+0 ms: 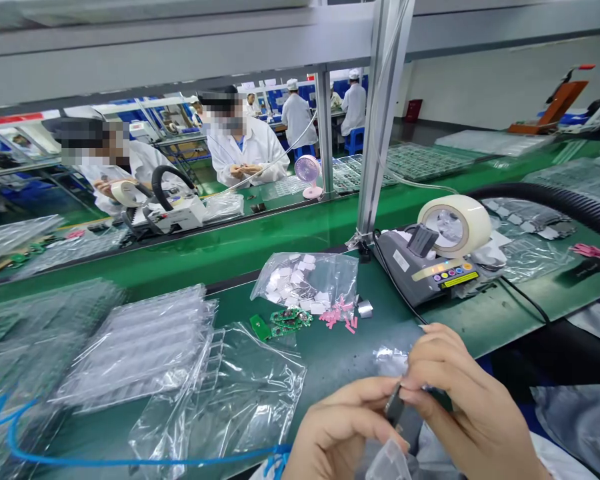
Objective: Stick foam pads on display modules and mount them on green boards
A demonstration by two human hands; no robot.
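At the lower right, my left hand [337, 423] and my right hand [463, 397] meet with bent fingers. Between their fingertips is a small dark flat part [394, 405], held edge-on; its exact kind cannot be made out. Just under my left fingers is a translucent plastic piece [389, 461], partly cut off by the frame. Behind my hands lies a shiny crumpled film [391, 357]. Farther back are small green circuit boards [287, 321], pink strips [340, 313] and a clear bag of white square pieces [300, 280]. A blue coiled cord [145, 461] runs to near my left wrist.
A grey machine [405, 270] carrying a tape roll [473, 227] stands back right, beside a metal post [380, 133]. Stacked clear trays [145, 340] and a plastic bag [250, 393] lie left. Co-workers in white [250, 150] sit across a green divider [230, 243].
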